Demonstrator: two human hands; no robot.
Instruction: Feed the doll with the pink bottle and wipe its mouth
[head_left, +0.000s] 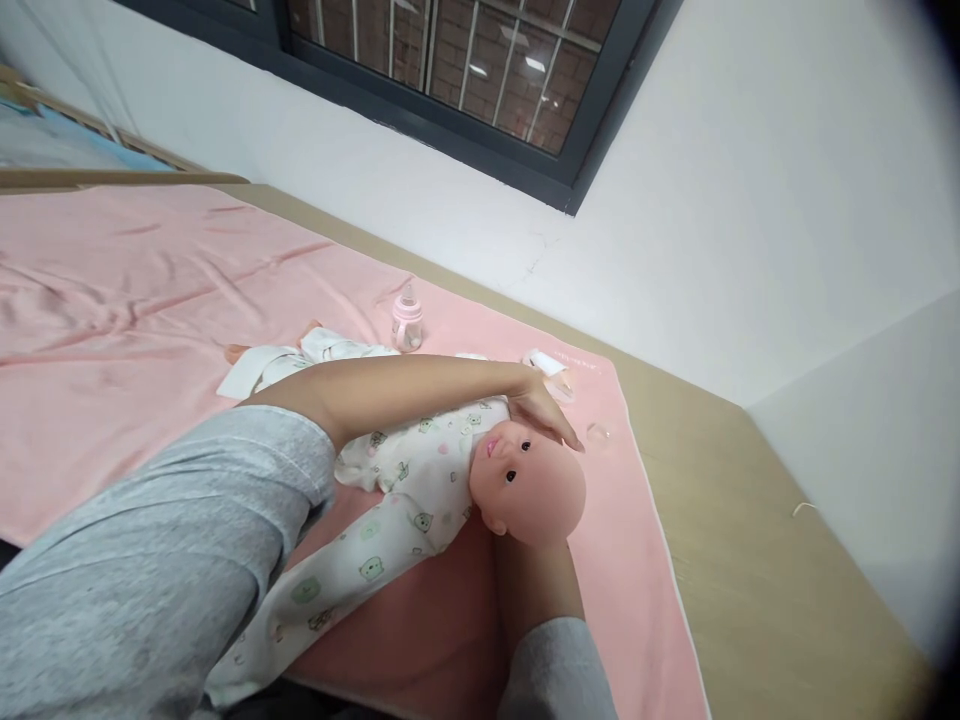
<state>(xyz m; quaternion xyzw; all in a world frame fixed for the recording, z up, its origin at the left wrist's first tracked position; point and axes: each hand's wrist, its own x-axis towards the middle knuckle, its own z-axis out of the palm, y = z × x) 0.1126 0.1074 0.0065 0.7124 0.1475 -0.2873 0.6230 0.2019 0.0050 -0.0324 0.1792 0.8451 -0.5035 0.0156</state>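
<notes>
A bald baby doll (536, 485) lies face up on a pink blanket (660, 620), its head toward the right. It wears a white suit (420, 480) printed with small green bears. Across its body reaches my left arm, and my left hand (541, 403) rests against the far side of the head with fingers stretched out. My right forearm (536, 590) comes in from below and passes under the head. The right hand itself is hidden beneath the doll, so its fingers do not show.
Beyond my left arm stands a pink baby bottle (407, 320). A small white-and-clear item (551, 368) and a clear ring-like piece (598, 432) lie near the head. A wooden surface (735, 520) borders the blanket, with a wall and dark-framed window (570, 185) behind.
</notes>
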